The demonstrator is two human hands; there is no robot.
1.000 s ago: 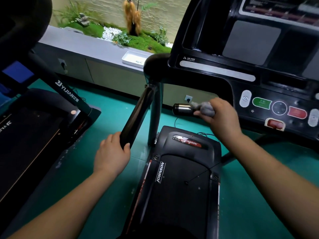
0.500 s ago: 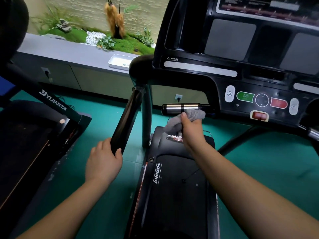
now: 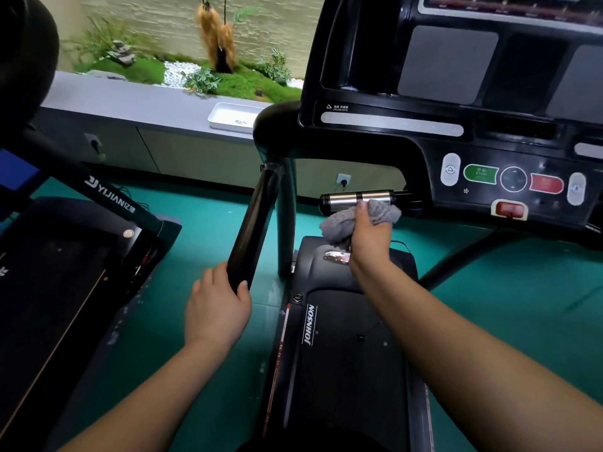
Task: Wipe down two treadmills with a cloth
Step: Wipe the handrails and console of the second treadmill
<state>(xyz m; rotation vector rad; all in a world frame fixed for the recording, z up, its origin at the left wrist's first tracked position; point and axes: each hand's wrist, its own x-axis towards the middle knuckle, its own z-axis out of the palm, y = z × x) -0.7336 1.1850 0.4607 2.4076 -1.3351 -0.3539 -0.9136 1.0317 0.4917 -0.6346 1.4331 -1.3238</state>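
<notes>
The right hand (image 3: pixel 368 243) has its grip clamped on a bunched grey terry cloth (image 3: pixel 386 214), pressing it to the underside of the short chrome pulse bar (image 3: pixel 342 200) that juts from the lower left edge of the black treadmill console (image 3: pixel 375 93). The cloth looks soft, light and limp, so it is best held wadded in the palm; the metal is likely slick. The left hand (image 3: pixel 215 308) has its grip closed round the end of the black side handrail (image 3: pixel 253 230).

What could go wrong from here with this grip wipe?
1. The right hand holds the grey cloth at the metal sensor grip, near the console; drifting right could press the green button with the person over the belt.
2. The cloth is bunched, so parts of the grip may go unwiped.
</notes>
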